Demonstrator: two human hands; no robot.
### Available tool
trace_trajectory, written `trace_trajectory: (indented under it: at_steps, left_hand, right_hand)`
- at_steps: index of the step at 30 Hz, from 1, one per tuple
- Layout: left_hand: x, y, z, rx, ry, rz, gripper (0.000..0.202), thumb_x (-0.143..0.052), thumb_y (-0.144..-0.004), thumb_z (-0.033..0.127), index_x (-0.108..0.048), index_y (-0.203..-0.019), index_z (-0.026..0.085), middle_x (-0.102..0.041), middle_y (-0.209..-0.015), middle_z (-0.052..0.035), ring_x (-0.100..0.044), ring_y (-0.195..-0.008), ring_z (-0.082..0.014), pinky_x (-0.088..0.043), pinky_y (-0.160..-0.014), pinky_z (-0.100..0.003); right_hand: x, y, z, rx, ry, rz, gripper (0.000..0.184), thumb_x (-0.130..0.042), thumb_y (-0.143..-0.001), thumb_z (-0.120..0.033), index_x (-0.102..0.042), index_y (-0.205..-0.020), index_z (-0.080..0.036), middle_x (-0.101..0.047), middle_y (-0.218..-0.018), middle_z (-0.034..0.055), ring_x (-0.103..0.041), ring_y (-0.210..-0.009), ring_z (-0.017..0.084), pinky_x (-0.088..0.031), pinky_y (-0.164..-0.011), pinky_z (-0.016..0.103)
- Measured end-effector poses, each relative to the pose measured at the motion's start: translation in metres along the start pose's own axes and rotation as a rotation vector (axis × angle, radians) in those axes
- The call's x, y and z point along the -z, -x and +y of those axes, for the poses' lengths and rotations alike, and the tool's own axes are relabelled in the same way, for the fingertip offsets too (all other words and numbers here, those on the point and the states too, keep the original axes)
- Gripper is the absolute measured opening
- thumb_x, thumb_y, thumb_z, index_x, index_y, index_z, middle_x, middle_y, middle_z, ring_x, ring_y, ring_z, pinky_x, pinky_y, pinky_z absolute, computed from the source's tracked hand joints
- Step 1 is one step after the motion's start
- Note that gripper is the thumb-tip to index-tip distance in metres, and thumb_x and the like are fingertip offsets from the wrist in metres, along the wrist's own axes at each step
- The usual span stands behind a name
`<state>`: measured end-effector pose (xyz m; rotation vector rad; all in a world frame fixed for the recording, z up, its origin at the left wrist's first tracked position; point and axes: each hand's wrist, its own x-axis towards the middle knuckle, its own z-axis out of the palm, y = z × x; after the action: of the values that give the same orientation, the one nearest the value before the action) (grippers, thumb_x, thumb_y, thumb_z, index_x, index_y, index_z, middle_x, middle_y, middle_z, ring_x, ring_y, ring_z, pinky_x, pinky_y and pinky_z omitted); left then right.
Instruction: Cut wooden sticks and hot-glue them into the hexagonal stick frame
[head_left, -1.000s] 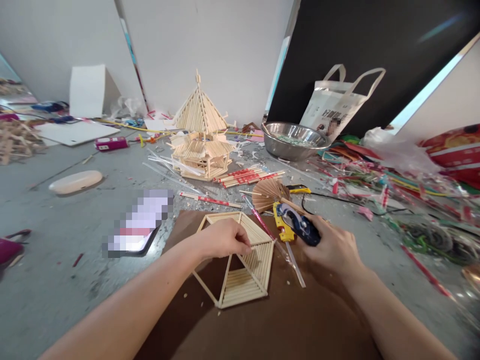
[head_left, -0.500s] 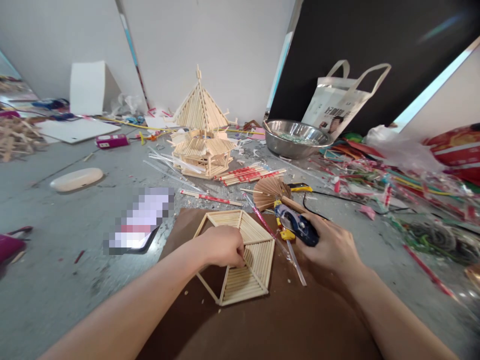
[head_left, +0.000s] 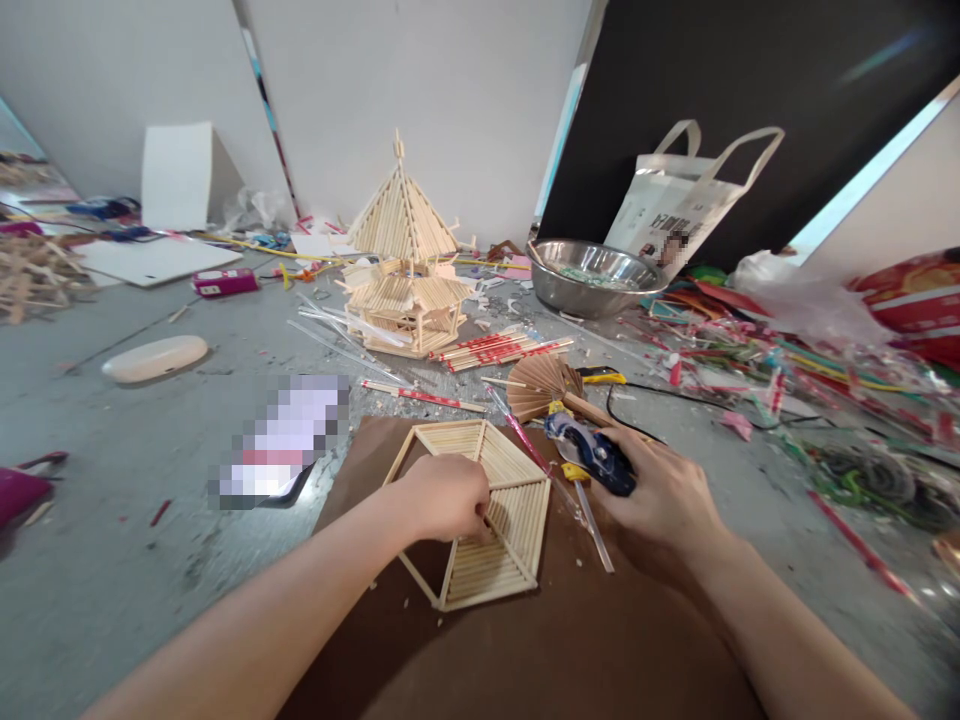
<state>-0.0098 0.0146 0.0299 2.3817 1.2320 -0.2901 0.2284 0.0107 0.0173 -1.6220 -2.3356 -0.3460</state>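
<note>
My left hand (head_left: 442, 495) is closed in a pinch and presses down on the middle of a flat hexagonal panel of wooden sticks (head_left: 480, 555), which lies on a brown board (head_left: 540, 640). What its fingers pinch is hidden. My right hand (head_left: 664, 495) is wrapped round a blue and yellow glue gun (head_left: 589, 452), held just right of the panel, with a clear glue stick (head_left: 596, 520) jutting out below it. A small fan of sticks (head_left: 536, 385) lies just beyond the gun.
A wooden-stick pagoda model (head_left: 401, 280) stands at the middle back, with red-and-white chopsticks (head_left: 499, 350) beside it. A steel bowl (head_left: 592, 275) and a white bag (head_left: 686, 205) are behind right. A phone (head_left: 281, 440) and a white case (head_left: 154, 358) lie left; coloured litter fills the right.
My right hand has turned the glue gun so less of its yellow side shows, and drawn it slightly nearer the panel. My left hand has slid a little down on the panel.
</note>
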Motion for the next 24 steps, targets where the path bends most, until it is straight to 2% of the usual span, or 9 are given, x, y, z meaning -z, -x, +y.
trace_trajectory:
  at_steps: [6, 11, 19, 24]
  left_hand:
    - [-0.0044, -0.0014, -0.0028, -0.039, -0.048, 0.037, 0.031, -0.055, -0.062, 0.049, -0.067, -0.064, 0.020, -0.062, -0.061, -0.0053, -0.055, -0.060, -0.0174, -0.032, -0.046, -0.023]
    - [-0.0027, -0.0022, -0.0025, -0.102, -0.050, 0.050, 0.028, -0.054, -0.063, 0.045, -0.067, -0.064, 0.020, -0.062, -0.061, -0.0048, -0.053, -0.058, -0.0162, -0.029, -0.046, -0.023]
    - [0.0005, 0.0010, -0.0050, -0.127, 0.013, -0.031, 0.019, -0.052, -0.064, 0.030, -0.067, -0.070, 0.020, -0.063, -0.065, -0.0033, -0.052, -0.057, -0.0130, -0.029, -0.046, -0.022]
    - [0.0005, 0.0002, -0.0058, -0.110, 0.032, -0.031, 0.020, -0.052, -0.063, 0.031, -0.068, -0.070, 0.021, -0.064, -0.066, -0.0030, -0.052, -0.058, -0.0132, -0.030, -0.047, -0.022]
  right_hand:
    - [0.0019, -0.0004, -0.0022, -0.020, -0.020, -0.037, 0.035, -0.050, -0.065, -0.034, -0.052, -0.098, -0.023, -0.065, -0.084, 0.0023, -0.061, -0.075, 0.020, -0.044, -0.061, 0.030]
    - [0.0034, -0.0004, -0.0028, -0.018, -0.022, -0.055, 0.035, -0.049, -0.066, -0.035, -0.052, -0.099, -0.024, -0.065, -0.084, 0.0019, -0.061, -0.076, 0.020, -0.044, -0.062, 0.029]
    - [0.0031, -0.0013, -0.0037, -0.001, -0.039, -0.026, 0.035, -0.051, -0.064, -0.034, -0.054, -0.097, -0.023, -0.065, -0.081, 0.0019, -0.060, -0.073, 0.019, -0.043, -0.061, 0.029]
    - [0.0039, -0.0013, -0.0051, -0.016, -0.023, -0.039, 0.036, -0.051, -0.064, -0.036, -0.054, -0.097, -0.024, -0.066, -0.079, 0.0011, -0.060, -0.071, 0.020, -0.042, -0.058, 0.029]
